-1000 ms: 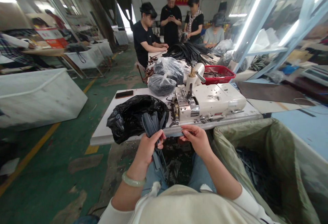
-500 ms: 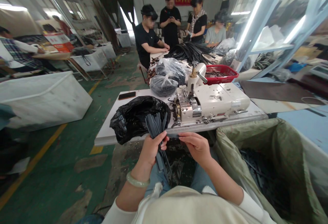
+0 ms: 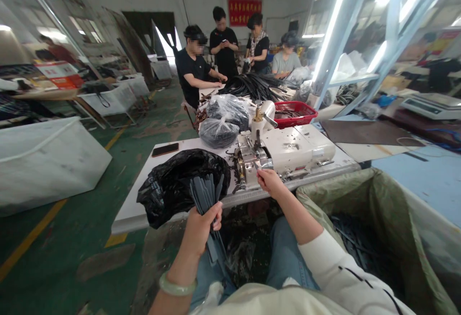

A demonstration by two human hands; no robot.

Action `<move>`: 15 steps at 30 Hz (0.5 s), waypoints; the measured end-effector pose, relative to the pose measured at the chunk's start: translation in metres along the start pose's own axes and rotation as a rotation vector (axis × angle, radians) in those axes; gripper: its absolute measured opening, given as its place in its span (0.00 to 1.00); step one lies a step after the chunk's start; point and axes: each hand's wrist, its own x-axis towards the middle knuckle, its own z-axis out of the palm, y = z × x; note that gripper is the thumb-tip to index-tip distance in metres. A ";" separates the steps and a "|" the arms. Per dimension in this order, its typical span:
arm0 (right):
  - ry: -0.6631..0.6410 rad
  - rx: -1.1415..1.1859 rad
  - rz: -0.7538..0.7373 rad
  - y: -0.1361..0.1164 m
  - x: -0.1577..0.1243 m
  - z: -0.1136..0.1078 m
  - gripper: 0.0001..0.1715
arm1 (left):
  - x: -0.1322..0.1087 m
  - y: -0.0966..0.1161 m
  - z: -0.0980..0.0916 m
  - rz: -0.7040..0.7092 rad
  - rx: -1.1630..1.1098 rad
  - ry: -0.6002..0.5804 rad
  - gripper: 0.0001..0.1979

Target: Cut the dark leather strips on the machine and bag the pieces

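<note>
My left hand point(image 3: 202, 224) is closed around a bundle of flat dark grey strips point(image 3: 206, 194), fanned out above the fist with their tails hanging below it. Just behind the bundle, a black plastic bag point(image 3: 162, 199) lies open on the white table point(image 3: 126, 209). My right hand point(image 3: 270, 182) is pinched at the front of a cream-coloured machine point(image 3: 300, 149) with a metal head. A single grey strip is between those fingers, only its small tip showing at the metal parts.
Clear bags of dark pieces point(image 3: 219, 131), a phone point(image 3: 165, 150) and a red basket point(image 3: 295, 122) are on or behind the table. A green-lined bin point(image 3: 392, 209) with dark strips stands at right, a white bin point(image 3: 46, 161) at left. Several people work beyond.
My right hand has moved from beside the bundle forward to the machine's metal head, carrying a strip. My left hand keeps the bundle. The view has shifted to the right.
</note>
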 end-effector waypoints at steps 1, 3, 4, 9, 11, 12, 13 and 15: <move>0.021 0.037 0.019 -0.006 0.014 -0.005 0.17 | 0.000 0.001 -0.001 -0.007 0.001 -0.005 0.16; 0.033 0.067 0.046 -0.016 0.035 -0.011 0.17 | 0.000 0.003 -0.003 -0.016 -0.005 -0.003 0.16; 0.039 0.080 0.062 -0.020 0.042 -0.014 0.16 | 0.000 0.004 -0.004 -0.018 -0.010 0.003 0.16; 0.077 0.120 0.108 -0.025 0.056 -0.016 0.15 | 0.001 0.005 -0.007 -0.033 -0.027 0.025 0.16; 0.109 0.125 0.093 -0.024 0.057 -0.016 0.16 | 0.002 0.005 -0.008 -0.041 -0.040 0.022 0.16; 0.129 0.124 0.078 -0.024 0.058 -0.016 0.16 | 0.003 0.004 -0.008 -0.044 -0.043 0.020 0.16; 0.152 0.120 0.059 -0.024 0.058 -0.017 0.16 | 0.004 0.004 -0.008 -0.046 -0.044 0.015 0.16; 0.199 0.101 0.007 -0.023 0.056 -0.023 0.16 | 0.005 0.003 -0.008 -0.051 -0.041 0.003 0.17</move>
